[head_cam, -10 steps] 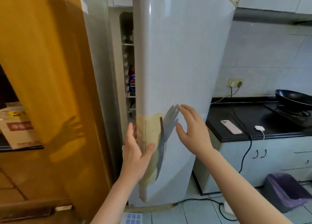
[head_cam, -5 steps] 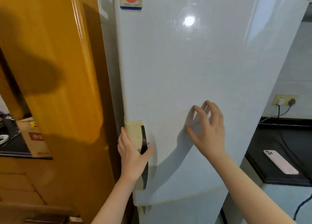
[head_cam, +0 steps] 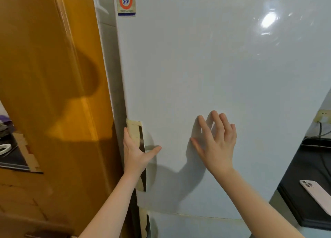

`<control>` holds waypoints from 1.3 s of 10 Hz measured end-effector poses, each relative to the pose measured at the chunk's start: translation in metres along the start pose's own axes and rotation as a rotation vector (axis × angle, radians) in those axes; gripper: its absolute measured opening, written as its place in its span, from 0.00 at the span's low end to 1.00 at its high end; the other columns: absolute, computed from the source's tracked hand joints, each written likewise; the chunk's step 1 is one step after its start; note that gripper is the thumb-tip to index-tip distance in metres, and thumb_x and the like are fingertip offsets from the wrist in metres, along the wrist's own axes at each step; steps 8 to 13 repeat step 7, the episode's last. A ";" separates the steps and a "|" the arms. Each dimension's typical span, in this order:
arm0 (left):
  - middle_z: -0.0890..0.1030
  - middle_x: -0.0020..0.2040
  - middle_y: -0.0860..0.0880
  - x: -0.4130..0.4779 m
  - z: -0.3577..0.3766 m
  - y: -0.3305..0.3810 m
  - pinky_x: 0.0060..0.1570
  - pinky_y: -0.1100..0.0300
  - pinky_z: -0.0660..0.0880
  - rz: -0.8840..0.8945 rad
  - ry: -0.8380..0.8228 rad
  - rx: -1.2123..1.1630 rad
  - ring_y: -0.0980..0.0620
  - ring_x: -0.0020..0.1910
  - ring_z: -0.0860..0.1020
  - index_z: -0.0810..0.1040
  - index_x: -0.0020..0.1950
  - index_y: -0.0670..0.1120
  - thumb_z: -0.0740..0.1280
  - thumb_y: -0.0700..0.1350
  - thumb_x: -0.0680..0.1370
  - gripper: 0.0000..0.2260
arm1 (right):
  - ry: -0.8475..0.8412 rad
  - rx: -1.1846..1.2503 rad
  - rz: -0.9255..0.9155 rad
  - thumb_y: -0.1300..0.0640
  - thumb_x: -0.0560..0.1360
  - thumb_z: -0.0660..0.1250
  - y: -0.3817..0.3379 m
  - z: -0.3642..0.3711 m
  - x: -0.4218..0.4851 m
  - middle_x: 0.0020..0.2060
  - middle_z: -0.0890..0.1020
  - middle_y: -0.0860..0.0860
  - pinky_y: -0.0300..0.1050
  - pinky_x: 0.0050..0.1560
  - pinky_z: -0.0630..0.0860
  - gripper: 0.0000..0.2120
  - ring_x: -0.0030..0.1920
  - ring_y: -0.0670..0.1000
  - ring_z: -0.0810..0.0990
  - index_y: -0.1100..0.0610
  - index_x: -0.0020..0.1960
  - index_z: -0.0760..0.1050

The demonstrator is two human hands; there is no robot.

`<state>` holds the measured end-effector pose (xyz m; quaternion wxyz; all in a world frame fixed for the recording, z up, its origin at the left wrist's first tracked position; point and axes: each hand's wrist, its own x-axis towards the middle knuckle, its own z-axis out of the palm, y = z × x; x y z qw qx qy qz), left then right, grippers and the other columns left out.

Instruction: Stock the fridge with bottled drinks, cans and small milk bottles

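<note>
The white fridge door [head_cam: 206,67] fills most of the view and looks flush with the fridge body. My left hand [head_cam: 137,152] lies flat on the beige handle [head_cam: 134,130] at the door's left edge, thumb spread onto the door face. My right hand [head_cam: 216,142] presses on the door face with fingers apart, holding nothing. No bottles, cans or milk bottles are in view; the fridge interior is hidden behind the door.
An orange wooden door [head_cam: 50,94] stands close on the left. A black countertop [head_cam: 308,193] on the right carries a pink phone [head_cam: 317,194]. A wall socket [head_cam: 322,116] with a cable sits above it. A red and blue sticker [head_cam: 126,3] marks the door's top.
The fridge door swung from partly open, with bottles visible inside, to flush against the body. Both hands followed it, and the view moved closer to the door.
</note>
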<state>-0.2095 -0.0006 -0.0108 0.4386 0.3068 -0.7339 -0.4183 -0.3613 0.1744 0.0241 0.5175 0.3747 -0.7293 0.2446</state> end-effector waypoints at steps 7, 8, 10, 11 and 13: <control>0.44 0.78 0.54 0.016 -0.001 -0.027 0.72 0.47 0.51 -0.084 -0.138 0.073 0.49 0.76 0.47 0.34 0.75 0.56 0.75 0.66 0.59 0.61 | 0.001 0.674 0.184 0.57 0.73 0.65 0.011 -0.051 0.052 0.54 0.80 0.54 0.41 0.52 0.75 0.11 0.53 0.47 0.77 0.51 0.54 0.79; 0.44 0.78 0.54 0.016 -0.001 -0.027 0.72 0.47 0.51 -0.084 -0.138 0.073 0.49 0.76 0.47 0.34 0.75 0.56 0.75 0.66 0.59 0.61 | 0.001 0.674 0.184 0.57 0.73 0.65 0.011 -0.051 0.052 0.54 0.80 0.54 0.41 0.52 0.75 0.11 0.53 0.47 0.77 0.51 0.54 0.79; 0.44 0.78 0.54 0.016 -0.001 -0.027 0.72 0.47 0.51 -0.084 -0.138 0.073 0.49 0.76 0.47 0.34 0.75 0.56 0.75 0.66 0.59 0.61 | 0.001 0.674 0.184 0.57 0.73 0.65 0.011 -0.051 0.052 0.54 0.80 0.54 0.41 0.52 0.75 0.11 0.53 0.47 0.77 0.51 0.54 0.79; 0.44 0.78 0.54 0.016 -0.001 -0.027 0.72 0.47 0.51 -0.084 -0.138 0.073 0.49 0.76 0.47 0.34 0.75 0.56 0.75 0.66 0.59 0.61 | 0.001 0.674 0.184 0.57 0.73 0.65 0.011 -0.051 0.052 0.54 0.80 0.54 0.41 0.52 0.75 0.11 0.53 0.47 0.77 0.51 0.54 0.79; 0.44 0.78 0.54 0.016 -0.001 -0.027 0.72 0.47 0.51 -0.084 -0.138 0.073 0.49 0.76 0.47 0.34 0.75 0.56 0.75 0.66 0.59 0.61 | 0.001 0.674 0.184 0.57 0.73 0.65 0.011 -0.051 0.052 0.54 0.80 0.54 0.41 0.52 0.75 0.11 0.53 0.47 0.77 0.51 0.54 0.79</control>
